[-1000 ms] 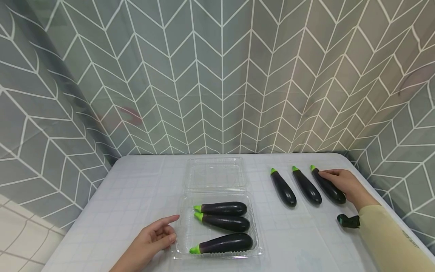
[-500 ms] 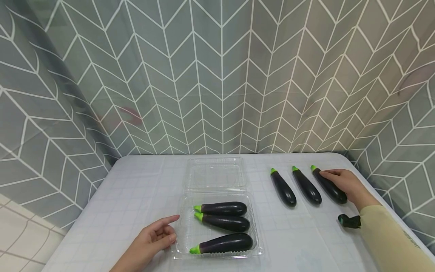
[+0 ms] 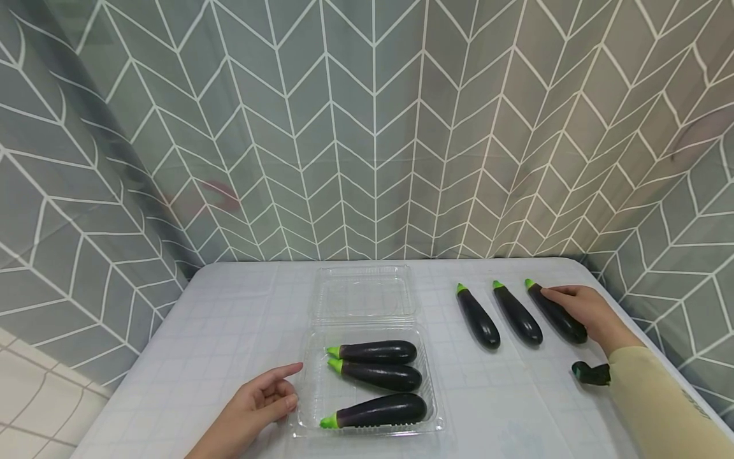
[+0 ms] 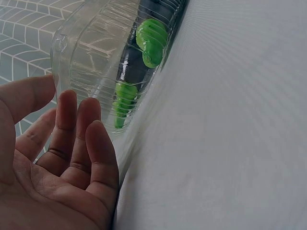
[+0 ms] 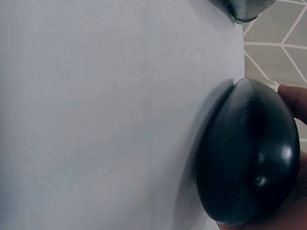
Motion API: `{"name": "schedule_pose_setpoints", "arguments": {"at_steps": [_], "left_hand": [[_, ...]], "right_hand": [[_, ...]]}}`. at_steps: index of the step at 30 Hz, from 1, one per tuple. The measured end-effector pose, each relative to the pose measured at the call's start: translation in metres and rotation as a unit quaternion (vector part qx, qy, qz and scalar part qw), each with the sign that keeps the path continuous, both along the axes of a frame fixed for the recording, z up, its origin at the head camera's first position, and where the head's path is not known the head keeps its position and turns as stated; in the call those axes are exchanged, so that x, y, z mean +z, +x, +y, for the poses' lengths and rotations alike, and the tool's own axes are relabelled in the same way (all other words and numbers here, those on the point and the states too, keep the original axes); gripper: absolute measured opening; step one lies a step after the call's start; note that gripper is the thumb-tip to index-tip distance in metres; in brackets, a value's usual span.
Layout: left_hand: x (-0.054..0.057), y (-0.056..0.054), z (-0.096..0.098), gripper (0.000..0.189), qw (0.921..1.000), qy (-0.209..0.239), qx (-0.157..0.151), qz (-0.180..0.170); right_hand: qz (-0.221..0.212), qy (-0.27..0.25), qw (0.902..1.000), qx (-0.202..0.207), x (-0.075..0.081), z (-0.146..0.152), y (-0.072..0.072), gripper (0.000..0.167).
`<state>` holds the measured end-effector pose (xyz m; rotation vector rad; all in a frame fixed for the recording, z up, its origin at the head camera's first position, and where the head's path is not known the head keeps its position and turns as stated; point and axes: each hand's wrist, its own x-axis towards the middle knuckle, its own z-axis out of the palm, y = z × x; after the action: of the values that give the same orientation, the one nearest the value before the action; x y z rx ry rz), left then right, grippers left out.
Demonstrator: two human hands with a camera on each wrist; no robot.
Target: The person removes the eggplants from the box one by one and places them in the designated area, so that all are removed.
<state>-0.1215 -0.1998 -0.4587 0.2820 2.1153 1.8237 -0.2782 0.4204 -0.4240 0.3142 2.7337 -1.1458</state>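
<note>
My right hand (image 3: 586,312) grips the rightmost eggplant (image 3: 552,311) on the table from its right side, near the middle; its dark rounded end (image 5: 249,158) fills much of the right wrist view, low over the cloth. Two more eggplants, one (image 3: 517,315) beside it and another (image 3: 478,317) farther left, lie in the same slant. A clear plastic clamshell box (image 3: 306,382) has several eggplants' worth of room and contains three: a back one (image 3: 378,351), a middle one (image 3: 378,375) and a front one (image 3: 384,410). My left hand (image 3: 255,405), fingers loosely bent, is at the box's left wall.
The box's clear lid (image 3: 364,293) lies folded back behind it. A dark green object (image 3: 590,373) shows beside the right sleeve (image 3: 659,395). The white-covered table (image 3: 241,312) ends at a patterned curtain (image 3: 367,159) behind and at both sides.
My right hand and the eggplant in its grip have shifted very slightly to the right. The left hand, the box and the other eggplants stay where they were.
</note>
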Motion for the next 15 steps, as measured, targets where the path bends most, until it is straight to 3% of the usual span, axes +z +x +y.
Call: {"name": "schedule_pose_setpoints", "arguments": {"at_steps": [15], "left_hand": [[0.0013,0.0004,0.0011,0.058,1.0,-0.004,0.005,-0.007]], "right_hand": [[-0.009,-0.007,0.9999,-0.006,-0.0022,0.0039,-0.0009,0.101]]}}
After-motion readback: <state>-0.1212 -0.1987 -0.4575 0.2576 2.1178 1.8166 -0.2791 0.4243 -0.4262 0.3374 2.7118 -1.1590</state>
